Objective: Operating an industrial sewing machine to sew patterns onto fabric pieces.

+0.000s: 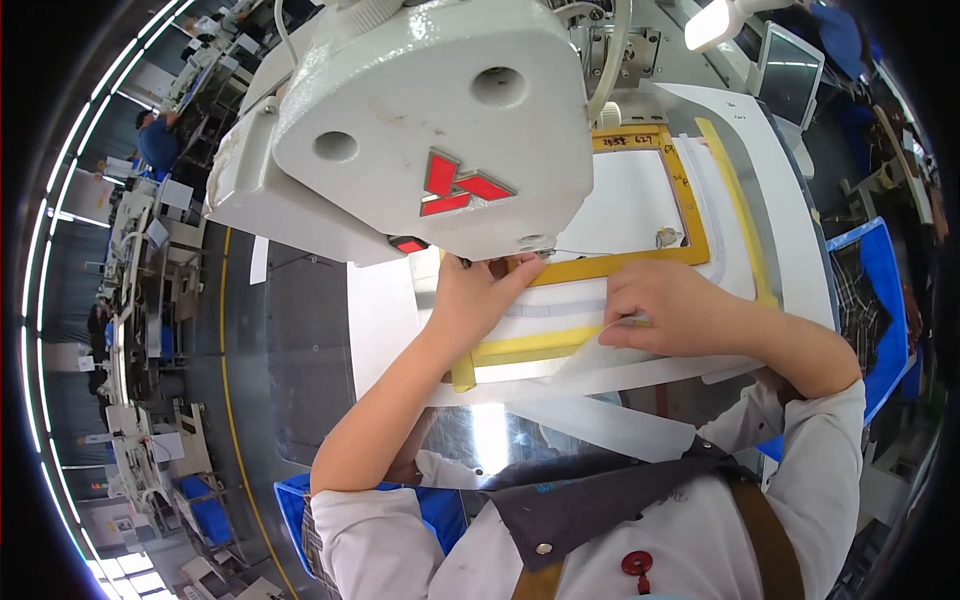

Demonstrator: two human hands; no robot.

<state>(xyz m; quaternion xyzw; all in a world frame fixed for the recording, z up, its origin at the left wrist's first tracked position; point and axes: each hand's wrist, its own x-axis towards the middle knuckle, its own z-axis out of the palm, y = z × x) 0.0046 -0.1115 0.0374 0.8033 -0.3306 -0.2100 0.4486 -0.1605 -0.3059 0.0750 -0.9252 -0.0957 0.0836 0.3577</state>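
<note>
Under the white head of a sewing machine [430, 130], my left hand [472, 300] is at the near left part of a yellow frame [620, 266]. Its thumb and fingers come close together by the frame's edge. The machine head hides part of the fingers, and what lies between them I cannot make out. My right hand [655, 308] is closed just in front of the frame's near edge. Its fingers pinch a thin translucent white sheet [578, 368], which trails toward me over a yellow strip [535, 346]. White material [630, 200] shows inside the frame.
A shiny metal tabletop [465, 430] borders the near side, with a white strip [605, 428] across it. Blue bins [868, 300] holding dark checked cloth flank me. A screen [790, 75] stands at the far right. Another person [157, 140] sits among machines at far left.
</note>
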